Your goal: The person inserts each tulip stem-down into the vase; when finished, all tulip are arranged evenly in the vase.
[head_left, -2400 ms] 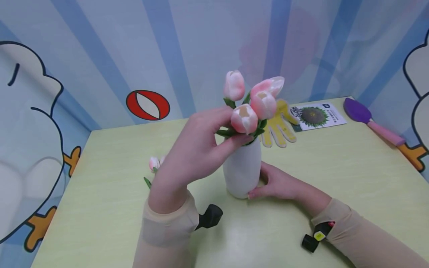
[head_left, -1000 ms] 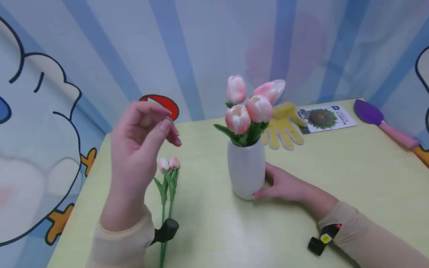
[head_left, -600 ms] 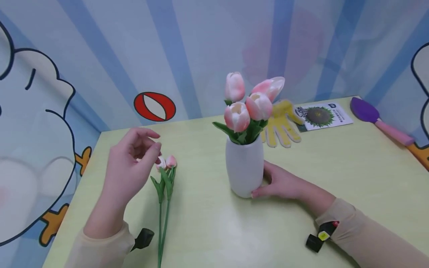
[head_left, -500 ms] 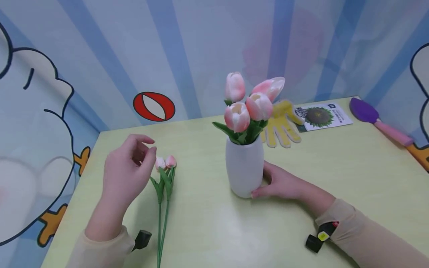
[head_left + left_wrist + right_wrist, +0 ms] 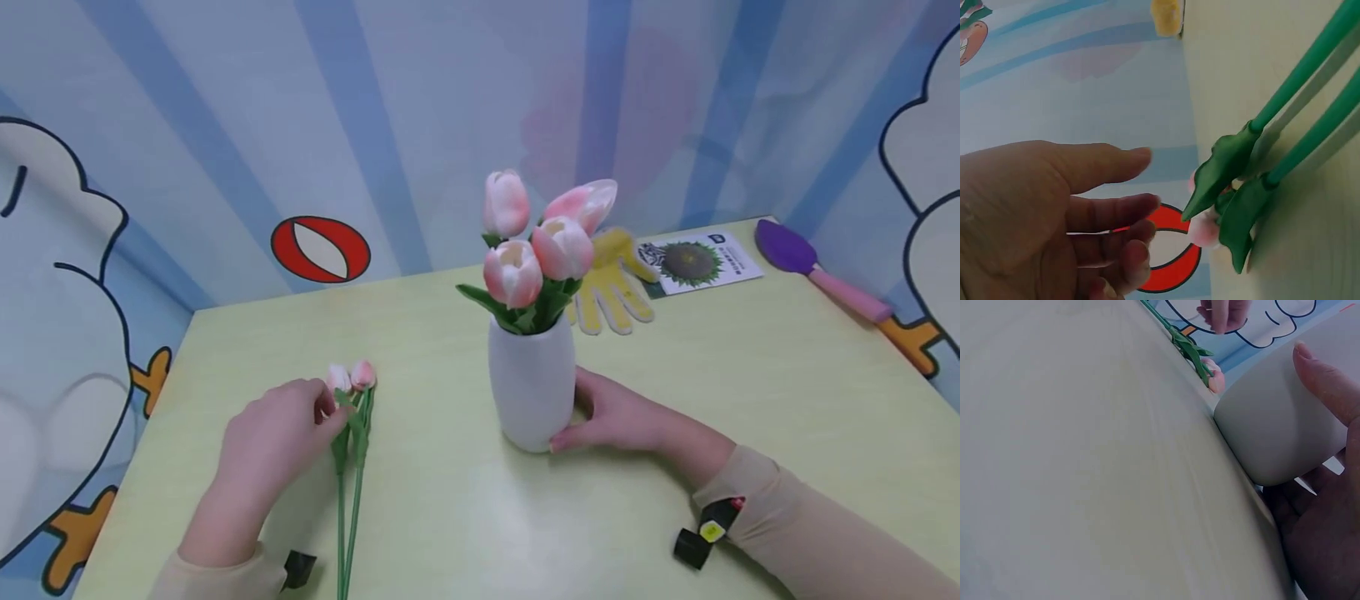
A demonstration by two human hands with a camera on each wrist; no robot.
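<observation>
In the head view a white vase [image 5: 531,392] stands upright on the table, with several pink tulips [image 5: 512,275] in its mouth. My right hand [image 5: 618,417] holds the vase low down; the right wrist view shows thumb and fingers [image 5: 1325,384] curved round its base. Two loose tulips [image 5: 363,375] lie on the table to the left, stems toward me. Just beside their blossoms hovers my left hand [image 5: 273,437], fingers loosely bent. The left wrist view shows a gap between its fingertips [image 5: 1141,159] and the green leaves [image 5: 1222,165].
Behind the vase lies a yellow glove [image 5: 617,287]. Right of it is a printed packet [image 5: 701,262] with a round green plant picture, then a purple trowel [image 5: 786,246] with a pink handle. A patterned backdrop [image 5: 465,125] rises at the table's back edge.
My left hand has left the tulips in the vase, swung left, and come down beside the two loose tulips. My right hand stays on the vase.
</observation>
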